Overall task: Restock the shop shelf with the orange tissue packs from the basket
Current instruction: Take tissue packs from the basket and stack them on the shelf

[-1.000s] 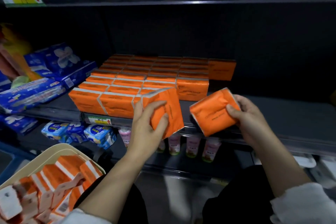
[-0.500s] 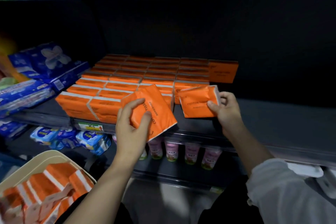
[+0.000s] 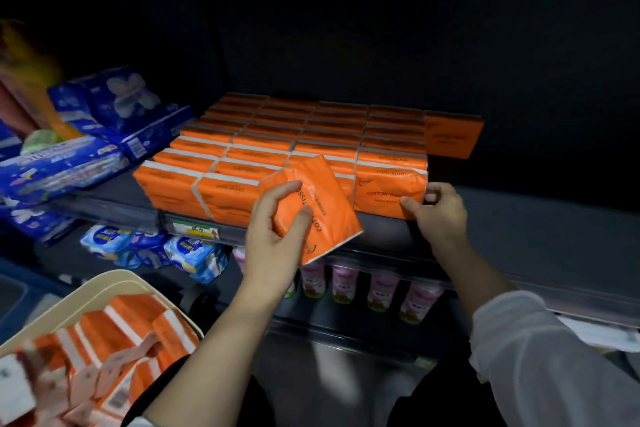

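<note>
Rows of orange tissue packs [image 3: 287,139] fill the middle of the dark shelf [image 3: 536,218]. My left hand [image 3: 273,239] grips one orange pack [image 3: 325,204], tilted, in front of the shelf's front edge. My right hand [image 3: 438,211] holds the lower right corner of another orange pack [image 3: 388,189], which stands upright at the front of the rightmost row on the shelf. A cream basket [image 3: 114,288] at the lower left holds several more orange packs [image 3: 114,333].
Blue packages [image 3: 104,128] lie on the shelf left of the orange rows. Below are blue-white packs [image 3: 194,253] and pink bottles [image 3: 381,288]. One orange pack [image 3: 450,133] stands alone at the back right. Bare shelf stretches to the right. A price tag [image 3: 195,229] sits on the shelf edge.
My right hand has carried its pack forward and set it upright at the front of the rightmost row. My left hand still holds its pack, shifted slightly toward the shelf.
</note>
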Demonstrator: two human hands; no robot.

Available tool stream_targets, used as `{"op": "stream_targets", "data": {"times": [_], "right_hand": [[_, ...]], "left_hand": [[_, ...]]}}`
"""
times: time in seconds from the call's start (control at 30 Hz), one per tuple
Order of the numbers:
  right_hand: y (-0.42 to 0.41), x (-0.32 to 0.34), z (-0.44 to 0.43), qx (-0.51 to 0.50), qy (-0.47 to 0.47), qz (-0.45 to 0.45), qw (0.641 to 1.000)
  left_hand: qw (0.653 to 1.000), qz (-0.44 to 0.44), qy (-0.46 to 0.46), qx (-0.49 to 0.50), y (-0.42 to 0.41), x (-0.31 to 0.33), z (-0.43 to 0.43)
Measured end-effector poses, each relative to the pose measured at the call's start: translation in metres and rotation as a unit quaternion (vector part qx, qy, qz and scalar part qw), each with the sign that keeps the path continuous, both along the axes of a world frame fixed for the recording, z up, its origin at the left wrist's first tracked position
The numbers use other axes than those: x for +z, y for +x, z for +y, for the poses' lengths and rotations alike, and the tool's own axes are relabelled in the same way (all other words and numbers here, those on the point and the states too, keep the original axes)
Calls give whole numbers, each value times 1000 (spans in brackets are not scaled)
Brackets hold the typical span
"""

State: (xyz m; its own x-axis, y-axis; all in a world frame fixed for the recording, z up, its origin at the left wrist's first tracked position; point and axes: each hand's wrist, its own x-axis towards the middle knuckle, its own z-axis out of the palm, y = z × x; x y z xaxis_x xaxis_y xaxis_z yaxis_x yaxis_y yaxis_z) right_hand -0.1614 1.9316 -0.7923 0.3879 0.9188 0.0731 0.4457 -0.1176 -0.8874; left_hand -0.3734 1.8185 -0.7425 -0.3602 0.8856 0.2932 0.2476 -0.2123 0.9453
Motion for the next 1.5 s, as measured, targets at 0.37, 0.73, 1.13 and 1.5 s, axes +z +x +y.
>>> {"op": "stream_targets", "data": {"times": [0.37, 0.73, 1.13, 1.5], "right_hand": [[-18, 86, -89, 332, 102, 83, 934], [9, 63, -85, 333, 35, -68, 940], [19, 30, -48, 62, -14, 84, 994], [-10, 18, -35, 7, 17, 39, 999]], "left_hand": [[981, 72, 12, -182, 9, 4, -22], [949, 279, 33, -140, 10, -13, -13], [914, 400, -72, 3, 2, -31, 7], [910, 408, -71, -23, -2, -32, 7]]}}
